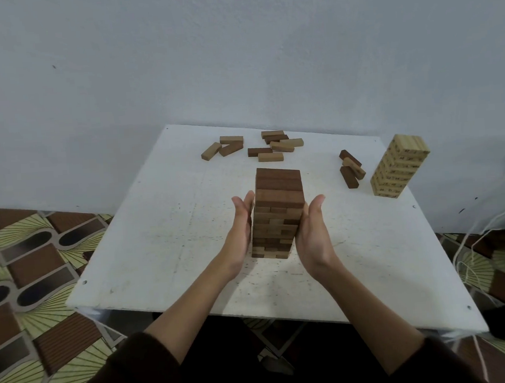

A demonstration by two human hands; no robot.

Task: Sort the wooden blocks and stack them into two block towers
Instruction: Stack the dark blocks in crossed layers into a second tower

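While both palms bracketed it, the brown tower (278,212) stood upright at the middle of the white table (164,227), its long axis vertical.

Item, left hand (241,231): fingers straight and together, palm turned inward, flat against the tower's left face or just beside it; contact could not be settled. Nothing gripped.

Item, right hand (314,232): likewise flat and extended, palm inward at the tower's right face, thumb raised. Nothing gripped. The tower lay directly between the two hands, each about equally near.

Item, loose blocks, far group (275,146): a scatter of light and dark pieces lying flat near the table's back edge, beyond the tower and well apart from both hands.

Item, loose blocks, left cluster (223,148): three pieces, also at the back.

Item, loose blocks, right group (352,168): three pieces leaning on one another, nearer the right hand.

Item, pale tower (399,166): complete-looking, at the right edge.

Judgement: squaring of the brown tower appeared in hand; remaining pieces lay forward of it, so any reach would pass beside the tower.
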